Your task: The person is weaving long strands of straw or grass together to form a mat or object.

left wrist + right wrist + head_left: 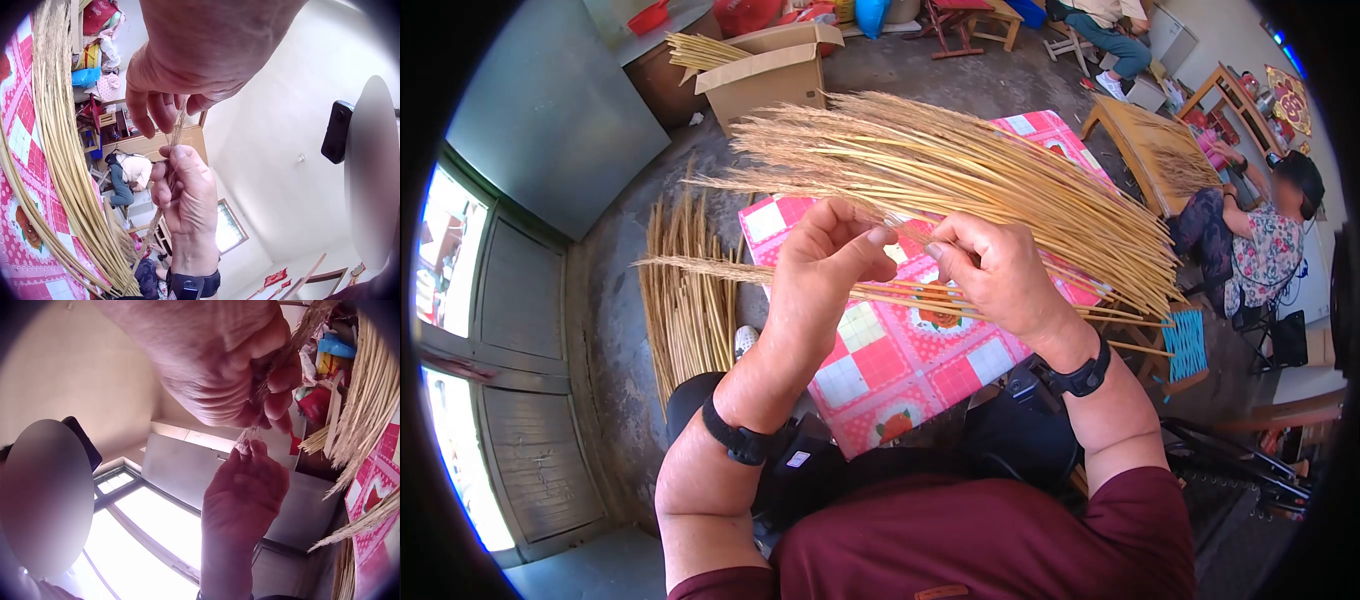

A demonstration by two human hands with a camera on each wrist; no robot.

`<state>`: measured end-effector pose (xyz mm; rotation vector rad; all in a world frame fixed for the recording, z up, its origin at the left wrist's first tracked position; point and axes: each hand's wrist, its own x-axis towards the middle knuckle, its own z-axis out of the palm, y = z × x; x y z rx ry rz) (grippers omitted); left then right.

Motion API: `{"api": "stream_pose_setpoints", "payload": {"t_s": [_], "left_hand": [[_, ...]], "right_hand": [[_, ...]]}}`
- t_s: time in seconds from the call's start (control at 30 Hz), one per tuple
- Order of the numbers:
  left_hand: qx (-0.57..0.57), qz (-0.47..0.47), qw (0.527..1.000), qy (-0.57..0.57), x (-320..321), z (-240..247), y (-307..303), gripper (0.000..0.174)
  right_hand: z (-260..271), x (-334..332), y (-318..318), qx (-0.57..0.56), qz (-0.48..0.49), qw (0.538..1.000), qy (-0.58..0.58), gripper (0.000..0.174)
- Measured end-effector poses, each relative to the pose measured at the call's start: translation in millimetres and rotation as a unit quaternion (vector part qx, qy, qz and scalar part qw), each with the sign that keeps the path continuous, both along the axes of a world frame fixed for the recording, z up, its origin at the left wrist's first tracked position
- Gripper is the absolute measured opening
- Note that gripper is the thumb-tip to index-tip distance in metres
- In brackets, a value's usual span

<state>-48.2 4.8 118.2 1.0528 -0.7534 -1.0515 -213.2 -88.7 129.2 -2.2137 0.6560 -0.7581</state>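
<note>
Both hands are raised over the table, close together, with a dry feathery grass seed head (177, 132) between them. The left hand (825, 260) pinches the wispy tip between thumb and fingers, as the right wrist view shows. My right hand (1000, 275) grips the same seed head lower down, fingers curled round it, its thin stem trailing below the fist in the left wrist view. Beneath the hands, a few loose stalks (880, 291) lie across the pink checked tablecloth (850, 370). Behind them a large bundle of grass stalks (1000, 190) spreads over the table, plumes to the left.
More stalks (685, 300) stand on the floor at the left. A cardboard box (765, 85) holding stalks sits at the back. To the right are a wooden table (1135, 140), a seated person (1270, 240) and a blue woven stool (1187, 345). Another person (1105, 40) sits farther back.
</note>
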Motion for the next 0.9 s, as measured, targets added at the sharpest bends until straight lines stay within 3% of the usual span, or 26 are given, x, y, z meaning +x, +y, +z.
{"api": "stream_pose_setpoints", "payload": {"t_s": [0.5, 0.9], "left_hand": [[0.026, 0.014, 0.999, -0.031, 9, -3, 6, 0.012], [0.036, 0.010, 0.995, -0.094, 8, -3, 6, 0.010]], "right_hand": [[-9, 3, 1, -0.072, 0.011, 0.997, 0.000, 0.004], [-11, 0, 1, -0.058, 0.017, 0.998, -0.002, 0.005]]}}
